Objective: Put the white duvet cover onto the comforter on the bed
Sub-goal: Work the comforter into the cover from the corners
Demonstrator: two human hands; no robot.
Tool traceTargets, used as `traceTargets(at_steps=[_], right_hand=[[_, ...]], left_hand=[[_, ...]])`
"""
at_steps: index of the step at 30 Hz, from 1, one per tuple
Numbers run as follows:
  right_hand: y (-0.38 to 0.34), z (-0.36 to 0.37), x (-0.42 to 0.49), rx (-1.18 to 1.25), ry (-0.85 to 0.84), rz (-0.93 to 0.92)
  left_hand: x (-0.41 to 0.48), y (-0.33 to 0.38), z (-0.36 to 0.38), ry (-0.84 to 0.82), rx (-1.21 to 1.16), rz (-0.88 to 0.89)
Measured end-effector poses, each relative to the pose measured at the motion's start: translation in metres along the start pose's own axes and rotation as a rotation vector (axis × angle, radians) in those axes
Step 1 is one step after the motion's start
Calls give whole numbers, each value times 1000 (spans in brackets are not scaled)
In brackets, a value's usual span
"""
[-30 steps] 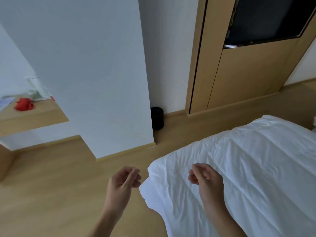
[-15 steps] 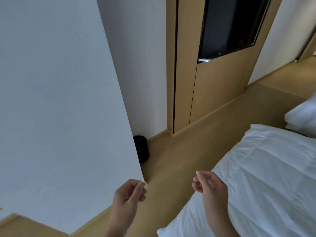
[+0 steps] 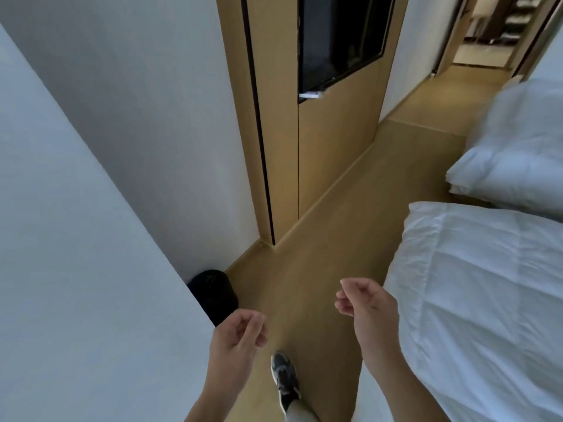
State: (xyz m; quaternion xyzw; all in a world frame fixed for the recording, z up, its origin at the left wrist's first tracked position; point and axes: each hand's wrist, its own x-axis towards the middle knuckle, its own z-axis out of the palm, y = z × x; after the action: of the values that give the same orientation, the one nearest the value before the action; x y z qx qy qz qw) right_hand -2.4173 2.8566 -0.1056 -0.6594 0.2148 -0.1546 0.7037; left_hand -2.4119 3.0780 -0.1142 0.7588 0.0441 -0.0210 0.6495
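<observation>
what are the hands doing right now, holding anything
Left hand: open, fingers loosely curled, holding nothing.
Right hand: open, fingers loosely curled, holding nothing.

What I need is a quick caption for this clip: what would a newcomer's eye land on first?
White bedding on the bed fills the right side, with a pillow beyond it. In the lower middle, the left hand and right hand hang loosely curled and empty above the wooden floor. A small black bin stands in the wall corner at left.
</observation>
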Motion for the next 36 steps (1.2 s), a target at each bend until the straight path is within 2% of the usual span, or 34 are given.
traceTargets(at_steps=[5,10,16,24,31,36], right_hand=[[-6,26,110,23,81,40],[-35,19,244,-15,174,-18],[-58,1,390,-55,339,-62],[-48,3,566,-6,457,-71],[-80,-6,743,48,595,-123],[-83,-35,832,82,723,-101]], left_hand=[[134,16,47,-84,-18,-37],[270,54,152,-228,-71,-41],[390,109,260,-479,-100,-25],[577,115,359,-531,-95,-96],[748,140,493,-685,-154,-54],[830,159,597,-780,-165,-76]])
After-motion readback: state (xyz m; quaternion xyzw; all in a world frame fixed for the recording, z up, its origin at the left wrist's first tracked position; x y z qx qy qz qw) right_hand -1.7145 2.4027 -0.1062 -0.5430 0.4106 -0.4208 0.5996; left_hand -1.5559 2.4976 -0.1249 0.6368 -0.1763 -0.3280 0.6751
